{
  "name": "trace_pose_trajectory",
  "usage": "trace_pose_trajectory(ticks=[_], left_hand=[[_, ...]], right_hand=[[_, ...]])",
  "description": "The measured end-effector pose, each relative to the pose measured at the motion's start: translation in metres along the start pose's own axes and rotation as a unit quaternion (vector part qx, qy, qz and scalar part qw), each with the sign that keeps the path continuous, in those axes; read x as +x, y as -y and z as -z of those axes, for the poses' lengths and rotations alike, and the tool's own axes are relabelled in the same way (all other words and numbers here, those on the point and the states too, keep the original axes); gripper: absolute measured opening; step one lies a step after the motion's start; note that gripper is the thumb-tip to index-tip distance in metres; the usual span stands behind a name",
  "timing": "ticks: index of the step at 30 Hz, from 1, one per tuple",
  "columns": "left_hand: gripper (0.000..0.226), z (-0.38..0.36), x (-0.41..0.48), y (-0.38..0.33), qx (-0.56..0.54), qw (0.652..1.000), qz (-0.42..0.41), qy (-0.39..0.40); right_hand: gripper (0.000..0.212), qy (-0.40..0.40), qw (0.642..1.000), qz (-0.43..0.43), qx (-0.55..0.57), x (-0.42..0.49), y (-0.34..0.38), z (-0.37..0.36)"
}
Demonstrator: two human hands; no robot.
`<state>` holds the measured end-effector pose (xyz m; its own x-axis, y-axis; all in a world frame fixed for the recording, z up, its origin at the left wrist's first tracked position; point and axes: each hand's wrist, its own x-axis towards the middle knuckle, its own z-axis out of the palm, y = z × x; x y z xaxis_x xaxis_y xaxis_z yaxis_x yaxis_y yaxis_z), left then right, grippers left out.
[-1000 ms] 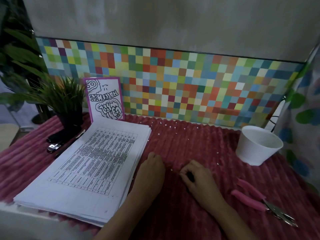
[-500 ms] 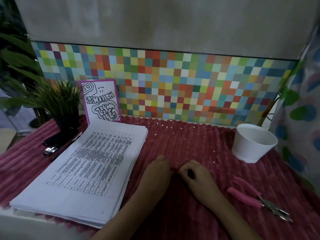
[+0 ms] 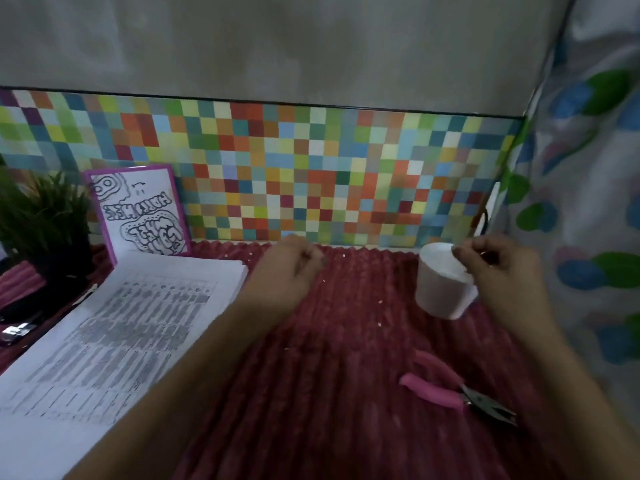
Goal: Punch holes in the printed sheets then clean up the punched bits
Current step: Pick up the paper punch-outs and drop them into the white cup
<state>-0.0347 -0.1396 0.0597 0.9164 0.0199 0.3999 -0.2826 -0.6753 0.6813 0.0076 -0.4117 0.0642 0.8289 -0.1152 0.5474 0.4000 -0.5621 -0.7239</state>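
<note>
The printed sheets [image 3: 114,341] are cut off at the left and bottom edges, their text blurred beyond reading. The right side of the white cup [image 3: 438,289] is hidden by the right hand [image 3: 498,271]. Whether anything is pinched in it or in the left hand [image 3: 291,268] cannot be told.

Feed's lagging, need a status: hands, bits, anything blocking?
Right hand pinched over cup rim, contents unseen. Left hand curled on far cloth. Bits scattered on cloth. Punch aside, nothing blocking.
</note>
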Motion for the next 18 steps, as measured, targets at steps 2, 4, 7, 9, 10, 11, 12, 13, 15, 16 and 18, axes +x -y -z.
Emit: trace_pose_trajectory(ticks=[2,4,7,9,10,11,12,13,15,16,18], left_hand=[[0.017,-0.027,0.028,-0.035,-0.022,0.998,-0.058,0.032],[0.018,-0.065,0.055,-0.063,-0.044,0.99,-0.114,0.07],[0.025,-0.123,0.09,-0.076,-0.02,0.981,-0.14,0.132],[0.026,-0.15,0.109,-0.074,0.017,0.978,-0.131,0.16],[0.024,-0.159,0.117,-0.07,0.033,0.977,-0.124,0.171],[0.022,-0.164,0.121,-0.067,0.047,0.975,-0.119,0.182],[0.021,-0.166,0.124,-0.064,0.055,0.974,-0.113,0.19],[0.021,-0.168,0.126,-0.062,0.056,0.974,-0.108,0.191],[0.018,-0.169,0.128,-0.058,0.041,0.978,-0.103,0.175],[0.013,-0.169,0.128,-0.057,0.028,0.981,-0.1,0.161],[0.006,-0.169,0.126,-0.057,0.012,0.985,-0.099,0.14]], right_hand=[[0.011,-0.012,0.999,-0.016,-0.028,0.024,-0.016,0.014],[0.009,0.007,0.998,-0.03,-0.061,0.04,-0.027,0.021],[0.007,0.07,0.987,-0.028,-0.145,0.05,-0.036,0.021],[0.011,0.111,0.977,-0.031,-0.177,0.054,-0.045,0.02],[0.013,0.132,0.974,-0.038,-0.181,0.057,-0.049,0.02],[0.014,0.15,0.971,-0.045,-0.182,0.059,-0.053,0.02],[0.015,0.164,0.968,-0.051,-0.184,0.062,-0.055,0.02],[0.016,0.172,0.965,-0.056,-0.189,0.063,-0.058,0.02],[0.015,0.167,0.965,-0.063,-0.193,0.066,-0.063,0.019],[0.013,0.159,0.966,-0.068,-0.19,0.067,-0.065,0.018],[0.006,0.134,0.971,-0.084,-0.177,0.067,-0.068,0.015]])
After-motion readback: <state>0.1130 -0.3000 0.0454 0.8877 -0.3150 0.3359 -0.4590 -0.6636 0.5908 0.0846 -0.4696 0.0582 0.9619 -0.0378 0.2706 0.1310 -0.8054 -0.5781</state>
